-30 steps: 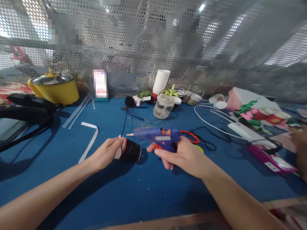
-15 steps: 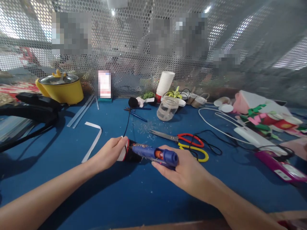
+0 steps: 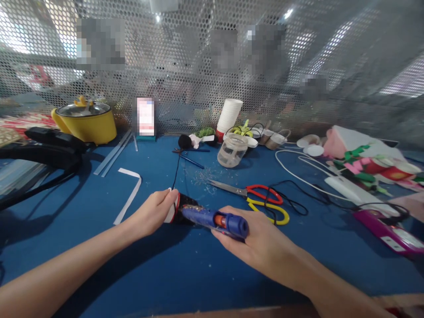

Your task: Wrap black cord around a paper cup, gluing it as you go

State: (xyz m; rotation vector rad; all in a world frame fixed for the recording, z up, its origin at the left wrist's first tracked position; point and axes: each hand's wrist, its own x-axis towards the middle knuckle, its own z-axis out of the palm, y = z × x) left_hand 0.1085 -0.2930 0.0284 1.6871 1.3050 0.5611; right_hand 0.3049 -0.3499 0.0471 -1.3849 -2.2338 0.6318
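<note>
My left hand [image 3: 153, 213] is closed round the rim end of a small paper cup [image 3: 178, 207] that lies on its side on the blue table [image 3: 185, 269]; the cup is wrapped in black with a red and white rim. My right hand [image 3: 256, 236] grips a blue hot glue gun [image 3: 215, 219], its nozzle pointing left and touching the cup's black side. A thin black cord [image 3: 175, 170] runs from the cup away toward the back of the table.
Red and yellow scissors [image 3: 255, 196] lie just behind my right hand. A clear jar [image 3: 232, 150], a stack of white cups [image 3: 228, 115], a yellow pot [image 3: 86, 121], white paper strips [image 3: 129, 194], white cables [image 3: 298, 172], a purple device [image 3: 386, 229] and pink-green craft pieces [image 3: 361, 159] stand around.
My right hand swung the glue gun from pointing sideways above the cup down to the cup's side, uncovering the scissors behind it. My left hand kept holding the cup.
</note>
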